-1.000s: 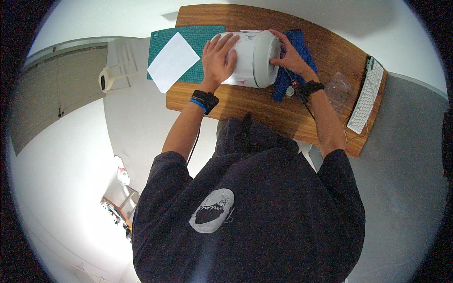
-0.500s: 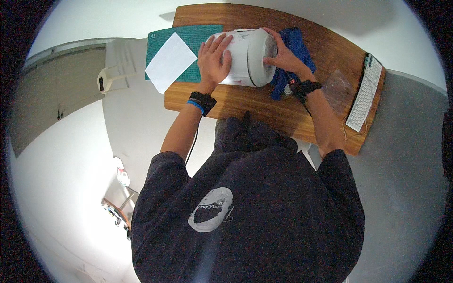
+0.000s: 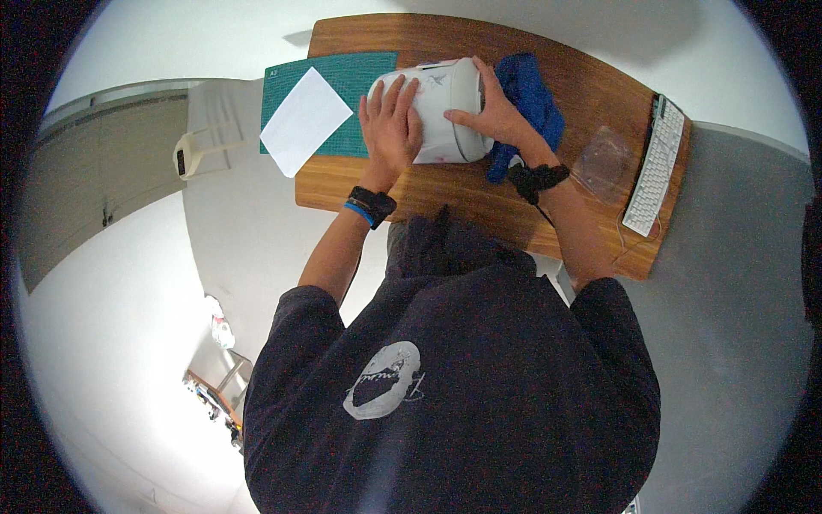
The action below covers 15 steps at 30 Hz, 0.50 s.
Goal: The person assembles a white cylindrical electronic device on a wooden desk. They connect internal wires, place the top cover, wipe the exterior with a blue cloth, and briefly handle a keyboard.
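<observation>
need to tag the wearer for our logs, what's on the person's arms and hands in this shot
Both forearms are bare; the short sleeves of a dark navy T-shirt end above the elbows. The left hand is ungloved, with a black wrist strap edged by a thin blue band. The right hand is ungloved too, with a bulkier black wristband. No rings can be made out.

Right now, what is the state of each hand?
Left hand: open, fingers spread flat on the white appliance.
Right hand: open, fingers curved against the same appliance.

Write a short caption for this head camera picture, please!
Both hands, left hand and right hand, rest on a white appliance on its side.
</observation>
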Available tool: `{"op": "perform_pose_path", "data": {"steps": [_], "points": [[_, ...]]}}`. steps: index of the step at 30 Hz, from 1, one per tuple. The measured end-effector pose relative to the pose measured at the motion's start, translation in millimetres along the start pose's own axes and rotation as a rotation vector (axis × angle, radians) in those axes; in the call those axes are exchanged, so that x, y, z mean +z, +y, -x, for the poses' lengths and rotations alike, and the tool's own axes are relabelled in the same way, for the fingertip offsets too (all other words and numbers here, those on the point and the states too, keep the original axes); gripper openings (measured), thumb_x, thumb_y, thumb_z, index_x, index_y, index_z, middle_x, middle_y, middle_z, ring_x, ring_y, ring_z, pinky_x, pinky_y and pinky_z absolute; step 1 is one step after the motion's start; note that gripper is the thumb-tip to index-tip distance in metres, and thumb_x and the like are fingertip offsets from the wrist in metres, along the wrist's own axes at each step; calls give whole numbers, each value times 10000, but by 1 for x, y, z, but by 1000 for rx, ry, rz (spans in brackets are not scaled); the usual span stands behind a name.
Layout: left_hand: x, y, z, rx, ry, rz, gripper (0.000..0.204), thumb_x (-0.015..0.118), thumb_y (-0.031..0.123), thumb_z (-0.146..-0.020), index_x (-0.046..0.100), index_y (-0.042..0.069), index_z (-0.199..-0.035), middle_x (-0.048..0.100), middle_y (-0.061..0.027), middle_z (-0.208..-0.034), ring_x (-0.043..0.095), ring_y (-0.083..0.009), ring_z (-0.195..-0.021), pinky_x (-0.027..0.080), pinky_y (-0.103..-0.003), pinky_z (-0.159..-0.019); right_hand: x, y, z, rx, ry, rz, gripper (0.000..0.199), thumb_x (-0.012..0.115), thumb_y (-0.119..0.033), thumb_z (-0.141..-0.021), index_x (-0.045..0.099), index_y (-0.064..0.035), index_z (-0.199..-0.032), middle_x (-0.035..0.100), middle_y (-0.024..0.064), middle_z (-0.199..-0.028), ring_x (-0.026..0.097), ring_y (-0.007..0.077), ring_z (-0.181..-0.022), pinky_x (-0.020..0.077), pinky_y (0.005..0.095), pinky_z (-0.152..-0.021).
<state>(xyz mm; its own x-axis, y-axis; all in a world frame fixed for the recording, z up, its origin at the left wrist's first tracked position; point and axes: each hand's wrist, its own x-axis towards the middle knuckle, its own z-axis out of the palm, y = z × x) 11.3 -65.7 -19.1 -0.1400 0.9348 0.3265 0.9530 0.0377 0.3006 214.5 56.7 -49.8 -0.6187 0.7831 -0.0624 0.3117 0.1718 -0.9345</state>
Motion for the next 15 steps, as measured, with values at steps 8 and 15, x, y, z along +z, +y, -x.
{"op": "perform_pose_path", "data": {"steps": [8,15], "points": [[8,28,1,61,-59,-110,535,601,257,-950,545,243,-1482,488,-71,-1560,367,-398,-1477,206,-650,-1225,-39,5,48,97,38,39,807,743,-228,-885,364,-118,-1588,477,197,-1550,507,367,-1389,424,455,-1153],[-4,25,-2,13,-110,-104,611,648,225,-911,499,187,-1503,454,-122,-1573,323,-457,-1486,194,-665,-1222,-70,-3,71,30,267,118,622,680,-166,-924,478,-142,-1512,567,197,-1446,584,375,-1296,474,446,-1099]]}}
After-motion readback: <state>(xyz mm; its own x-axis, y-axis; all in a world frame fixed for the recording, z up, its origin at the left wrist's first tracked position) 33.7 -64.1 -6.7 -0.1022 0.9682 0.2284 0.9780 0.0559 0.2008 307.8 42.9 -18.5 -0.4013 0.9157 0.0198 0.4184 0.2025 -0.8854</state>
